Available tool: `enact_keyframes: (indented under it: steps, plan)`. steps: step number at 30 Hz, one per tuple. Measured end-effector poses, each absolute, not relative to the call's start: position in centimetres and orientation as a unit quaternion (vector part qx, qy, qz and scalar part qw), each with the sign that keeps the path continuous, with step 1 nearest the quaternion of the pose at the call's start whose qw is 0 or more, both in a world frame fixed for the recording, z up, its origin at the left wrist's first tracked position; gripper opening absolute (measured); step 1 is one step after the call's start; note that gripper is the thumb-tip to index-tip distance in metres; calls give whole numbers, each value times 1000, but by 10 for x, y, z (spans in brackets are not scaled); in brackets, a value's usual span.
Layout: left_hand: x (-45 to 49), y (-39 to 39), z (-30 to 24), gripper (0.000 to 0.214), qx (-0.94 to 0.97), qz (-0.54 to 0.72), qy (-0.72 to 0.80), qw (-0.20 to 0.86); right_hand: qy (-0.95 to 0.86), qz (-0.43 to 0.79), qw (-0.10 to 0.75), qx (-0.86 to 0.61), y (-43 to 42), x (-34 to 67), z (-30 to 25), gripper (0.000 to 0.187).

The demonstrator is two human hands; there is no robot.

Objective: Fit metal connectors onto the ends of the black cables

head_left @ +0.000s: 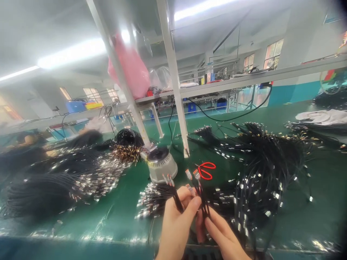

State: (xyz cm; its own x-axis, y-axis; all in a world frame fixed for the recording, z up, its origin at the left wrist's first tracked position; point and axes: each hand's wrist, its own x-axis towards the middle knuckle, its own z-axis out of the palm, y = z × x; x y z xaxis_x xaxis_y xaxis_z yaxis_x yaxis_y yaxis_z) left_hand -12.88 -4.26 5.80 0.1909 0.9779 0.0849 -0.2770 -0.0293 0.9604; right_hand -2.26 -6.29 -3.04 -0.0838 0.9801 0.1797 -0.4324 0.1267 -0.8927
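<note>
My left hand is closed around a few thin black cables whose metal connector tips point up and away from me. My right hand pinches another small bunch of black cables, with orange-tinted connector ends sticking up above the fingers. Both hands sit close together at the near edge of the green bench. A loose pile of the same cables lies just left of my left hand.
A round grey pot-like device stands behind the hands, with red-handled scissors to its right. Big heaps of black cables fill the left, and more cables fill the right. White frame posts rise from the bench.
</note>
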Motion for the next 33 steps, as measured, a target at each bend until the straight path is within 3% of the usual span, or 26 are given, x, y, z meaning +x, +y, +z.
enact_keyframes:
  steps: [6,9,12,19,24,27,33]
  plan:
    - [-134,-40,51,24,511,569,421,488,-412,516,635,-401,-68,-25,-17,39]
    - [-135,-41,51,32,466,594,383,533,-427,516,631,-391,-67,-26,-17,35]
    - [-133,-42,52,26,459,605,377,530,-425,536,625,-376,-68,-27,-17,35]
    - [-129,-42,39,20,545,476,345,598,-369,526,662,-385,-67,-24,-11,31]
    - [-130,-43,46,25,520,560,362,534,-397,498,669,-384,-68,-20,-5,26]
    - [-129,-40,46,35,506,555,352,558,-412,454,667,-423,-70,-13,-6,29]
    - [-122,-40,46,30,460,530,375,605,-433,553,600,-382,-86,-4,-28,37]
